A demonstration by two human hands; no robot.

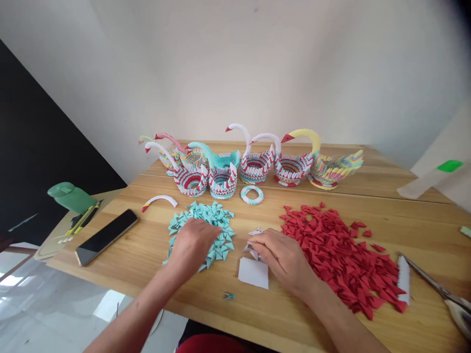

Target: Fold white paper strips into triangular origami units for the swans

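My left hand [195,245] is over the pile of light-blue folded paper triangles [217,215], palm down. Its fingers are curled in, and whatever they hold is hidden under the hand. To the right, my right hand [281,257] has its thumb and fingers closed on a white folded paper piece [253,252], with another white piece just behind the fingertips. A white paper sheet [253,273] lies flat right below these. Close to the table's front edge rests a single light-blue triangle [228,295].
A heap of red paper triangles [331,245] spreads to the right, with scissors [437,289] beyond it. Several paper swans [257,164] stand at the back. A paper ring [252,194], a curved white neck piece [161,198] and a phone [108,236] also lie on the table [368,211].
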